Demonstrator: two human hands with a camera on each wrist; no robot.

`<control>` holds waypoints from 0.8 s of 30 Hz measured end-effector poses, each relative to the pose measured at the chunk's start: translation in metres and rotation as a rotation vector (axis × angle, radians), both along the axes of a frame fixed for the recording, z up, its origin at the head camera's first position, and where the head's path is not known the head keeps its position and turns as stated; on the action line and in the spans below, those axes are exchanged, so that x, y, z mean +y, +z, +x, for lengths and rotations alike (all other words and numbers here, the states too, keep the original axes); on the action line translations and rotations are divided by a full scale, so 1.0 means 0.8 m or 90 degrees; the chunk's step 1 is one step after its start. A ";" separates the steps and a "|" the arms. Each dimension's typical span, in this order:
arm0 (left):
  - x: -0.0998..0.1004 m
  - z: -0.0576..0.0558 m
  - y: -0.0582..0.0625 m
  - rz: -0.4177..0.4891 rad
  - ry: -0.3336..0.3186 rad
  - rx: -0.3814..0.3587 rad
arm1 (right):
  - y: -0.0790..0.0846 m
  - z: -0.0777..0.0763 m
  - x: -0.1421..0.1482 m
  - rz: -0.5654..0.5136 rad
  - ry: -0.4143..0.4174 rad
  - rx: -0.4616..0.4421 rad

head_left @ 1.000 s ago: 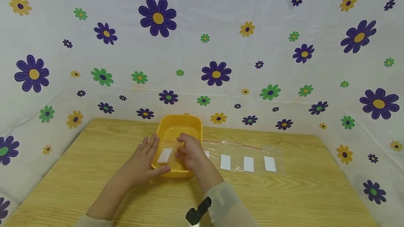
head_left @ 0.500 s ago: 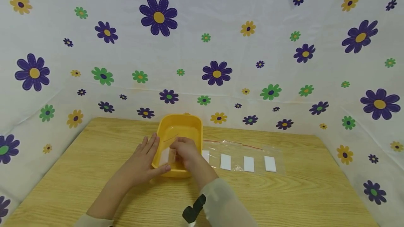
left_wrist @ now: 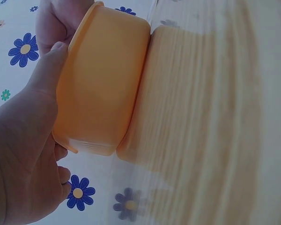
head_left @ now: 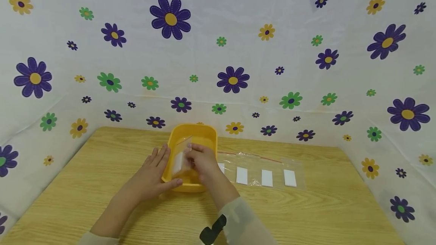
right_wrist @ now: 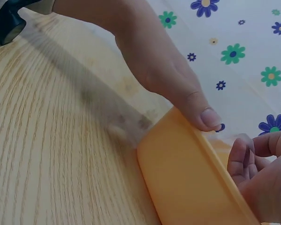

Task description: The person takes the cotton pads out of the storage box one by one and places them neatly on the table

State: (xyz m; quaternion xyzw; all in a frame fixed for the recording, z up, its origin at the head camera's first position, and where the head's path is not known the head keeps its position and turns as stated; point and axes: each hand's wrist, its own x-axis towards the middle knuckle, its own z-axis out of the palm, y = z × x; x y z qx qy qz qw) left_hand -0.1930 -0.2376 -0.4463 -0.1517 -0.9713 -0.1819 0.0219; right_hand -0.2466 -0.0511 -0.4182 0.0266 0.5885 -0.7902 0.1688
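Note:
My left hand (head_left: pixel 150 175) rests on the yellow plastic tub (head_left: pixel 190 188), fingers straight along its left rim and thumb over the near rim. Inside the tub, my right hand (head_left: pixel 206 163) pinches a small clear zip bag (head_left: pixel 186 141) between thumb and fingers. A white rectangular piece (head_left: pixel 178 163) shows inside that bag, which is tilted up. In the right wrist view, a bit of clear film stands at the fingertips of my right hand (right_wrist: pixel 267 183). The left wrist view shows the tub's outer wall (left_wrist: pixel 103 84) beside my left thumb; the tub hides its contents there.
Right of the tub lies a row of clear zip bags, each with a white piece: one (head_left: pixel 242 175), another (head_left: pixel 267 178) and the far right one (head_left: pixel 290 178). The nearest is partly hidden. Wood-grain table (head_left: pixel 306 214); flowered cloth (head_left: pixel 204 56) walls the back and sides.
My right hand's fingers have closed on the bag in the tub, and the bag with its white piece has been lifted and tilted. My left hand has stayed in place.

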 end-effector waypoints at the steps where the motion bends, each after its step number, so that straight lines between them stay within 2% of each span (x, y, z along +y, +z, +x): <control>1: 0.000 0.000 0.000 0.000 0.001 -0.001 | 0.002 0.001 0.003 -0.005 -0.002 0.001; 11: -0.001 0.002 0.007 0.003 0.004 -0.004 | 0.021 0.018 0.037 -0.056 0.005 0.008; 16: -0.001 0.002 0.005 0.005 0.005 -0.009 | 0.022 0.026 0.060 -0.081 0.010 0.016; 24: -0.001 -0.001 -0.002 0.006 0.003 -0.019 | 0.024 0.030 0.101 -0.069 -0.048 0.008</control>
